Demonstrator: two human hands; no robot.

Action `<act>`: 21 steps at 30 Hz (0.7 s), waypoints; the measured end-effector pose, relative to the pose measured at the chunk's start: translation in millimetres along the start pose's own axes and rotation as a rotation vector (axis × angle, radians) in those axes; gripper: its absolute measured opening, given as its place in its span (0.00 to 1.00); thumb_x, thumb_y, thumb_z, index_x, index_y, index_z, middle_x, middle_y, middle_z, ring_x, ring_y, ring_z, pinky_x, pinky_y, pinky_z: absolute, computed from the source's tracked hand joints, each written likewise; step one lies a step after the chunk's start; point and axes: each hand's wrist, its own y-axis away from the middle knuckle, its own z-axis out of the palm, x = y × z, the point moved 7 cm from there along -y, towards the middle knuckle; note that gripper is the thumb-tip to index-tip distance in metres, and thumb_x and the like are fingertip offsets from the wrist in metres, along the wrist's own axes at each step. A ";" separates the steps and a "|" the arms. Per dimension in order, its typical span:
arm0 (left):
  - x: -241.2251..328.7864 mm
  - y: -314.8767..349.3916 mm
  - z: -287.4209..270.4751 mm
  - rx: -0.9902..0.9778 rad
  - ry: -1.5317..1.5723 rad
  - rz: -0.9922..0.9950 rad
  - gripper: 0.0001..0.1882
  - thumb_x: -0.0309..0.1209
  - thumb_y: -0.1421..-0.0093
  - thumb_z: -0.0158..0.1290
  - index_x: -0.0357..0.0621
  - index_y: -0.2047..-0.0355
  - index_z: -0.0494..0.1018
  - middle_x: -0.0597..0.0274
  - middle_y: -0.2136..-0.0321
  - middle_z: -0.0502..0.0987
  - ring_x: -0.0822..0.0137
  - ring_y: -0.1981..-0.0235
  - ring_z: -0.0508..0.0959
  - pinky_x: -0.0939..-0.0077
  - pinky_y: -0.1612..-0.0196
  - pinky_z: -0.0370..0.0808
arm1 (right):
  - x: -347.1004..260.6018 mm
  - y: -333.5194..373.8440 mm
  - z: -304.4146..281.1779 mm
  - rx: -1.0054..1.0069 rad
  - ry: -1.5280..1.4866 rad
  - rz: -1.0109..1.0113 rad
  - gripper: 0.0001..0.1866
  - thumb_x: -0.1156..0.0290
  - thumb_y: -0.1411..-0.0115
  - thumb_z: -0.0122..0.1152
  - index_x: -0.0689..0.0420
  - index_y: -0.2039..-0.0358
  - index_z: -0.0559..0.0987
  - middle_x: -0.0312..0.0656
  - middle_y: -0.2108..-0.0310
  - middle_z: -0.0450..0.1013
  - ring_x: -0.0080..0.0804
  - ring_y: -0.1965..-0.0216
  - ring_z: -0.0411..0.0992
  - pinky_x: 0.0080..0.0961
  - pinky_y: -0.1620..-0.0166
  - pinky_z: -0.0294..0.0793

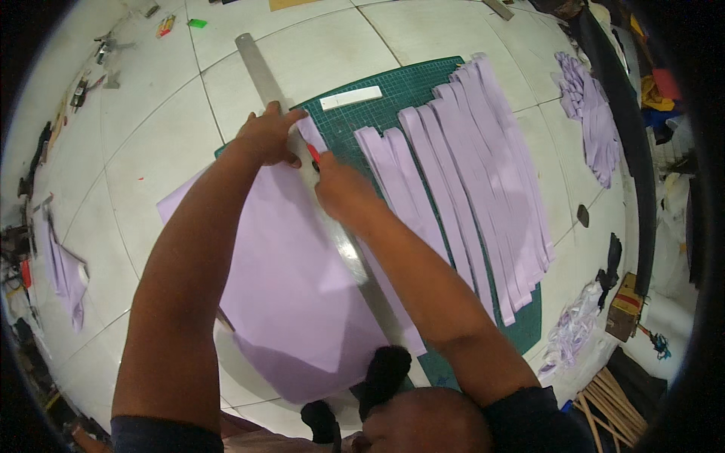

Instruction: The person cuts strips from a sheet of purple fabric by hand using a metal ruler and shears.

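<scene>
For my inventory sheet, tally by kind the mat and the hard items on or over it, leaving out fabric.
Green cutting mat: 1
Long metal ruler: 1
Red cutter, in the right hand: 1
White rectangular bar: 1
Total: 4

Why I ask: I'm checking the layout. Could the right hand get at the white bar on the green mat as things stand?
Probably yes: the white bar lies uncovered just beyond the right hand, with nothing tall between, though the red tool it holds may need setting down.
</scene>
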 end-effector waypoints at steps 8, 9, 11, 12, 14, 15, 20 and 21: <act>-22.3 -26.0 25.4 0.077 0.099 0.080 0.56 0.37 0.62 0.75 0.64 0.32 0.59 0.41 0.41 0.62 0.38 0.44 0.73 0.53 0.42 0.75 | 64.8 122.7 36.4 -0.166 -0.028 0.152 0.18 0.69 0.36 0.50 0.62 0.49 0.62 0.63 0.65 0.76 0.64 0.62 0.75 0.56 0.57 0.71; -19.9 -24.5 22.6 0.105 0.098 0.103 0.56 0.37 0.63 0.75 0.63 0.32 0.59 0.40 0.42 0.62 0.38 0.45 0.73 0.54 0.42 0.75 | 75.7 141.1 40.3 -0.185 -0.022 0.175 0.18 0.68 0.36 0.50 0.62 0.50 0.62 0.63 0.66 0.75 0.65 0.62 0.75 0.56 0.57 0.70; -2.3 -20.9 14.1 0.137 0.083 0.119 0.56 0.37 0.62 0.75 0.62 0.32 0.59 0.39 0.43 0.63 0.38 0.46 0.74 0.55 0.42 0.74 | 95.7 182.1 42.2 -0.206 -0.009 0.252 0.16 0.69 0.36 0.50 0.62 0.52 0.62 0.63 0.66 0.75 0.65 0.63 0.75 0.57 0.59 0.70; -10.5 -24.8 18.1 0.157 0.034 0.122 0.56 0.37 0.62 0.75 0.62 0.32 0.58 0.38 0.43 0.63 0.38 0.46 0.74 0.55 0.42 0.74 | 100.1 199.0 47.2 -0.224 -0.012 0.269 0.15 0.69 0.36 0.50 0.61 0.53 0.62 0.63 0.67 0.75 0.66 0.63 0.74 0.57 0.59 0.70; -37.7 -37.7 31.9 0.193 0.004 0.217 0.56 0.38 0.61 0.74 0.63 0.32 0.57 0.37 0.41 0.62 0.39 0.45 0.74 0.55 0.41 0.74 | 117.8 233.8 60.2 -0.279 -0.032 0.304 0.15 0.69 0.36 0.49 0.61 0.53 0.61 0.63 0.67 0.75 0.66 0.63 0.75 0.58 0.59 0.70; -33.9 -37.8 30.8 0.197 -0.017 0.199 0.55 0.39 0.59 0.74 0.61 0.31 0.57 0.40 0.43 0.65 0.41 0.42 0.70 0.54 0.39 0.71 | 130.2 253.7 66.6 -0.301 -0.039 0.339 0.15 0.69 0.36 0.49 0.61 0.53 0.61 0.63 0.67 0.76 0.66 0.63 0.75 0.58 0.59 0.70; -23.7 -36.8 28.4 0.058 -0.007 0.205 0.52 0.43 0.55 0.71 0.54 0.32 0.56 0.44 0.38 0.60 0.44 0.40 0.66 0.56 0.37 0.68 | 179.4 353.9 93.2 -0.467 0.029 0.579 0.15 0.67 0.34 0.48 0.59 0.51 0.63 0.64 0.63 0.76 0.65 0.60 0.76 0.60 0.57 0.72; -5.5 -34.1 20.8 -0.014 -0.048 0.176 0.52 0.46 0.53 0.70 0.53 0.32 0.55 0.44 0.34 0.55 0.43 0.39 0.65 0.56 0.37 0.67 | 188.7 377.3 93.5 -0.474 0.050 0.654 0.15 0.66 0.33 0.48 0.59 0.50 0.64 0.65 0.62 0.77 0.65 0.59 0.77 0.61 0.56 0.73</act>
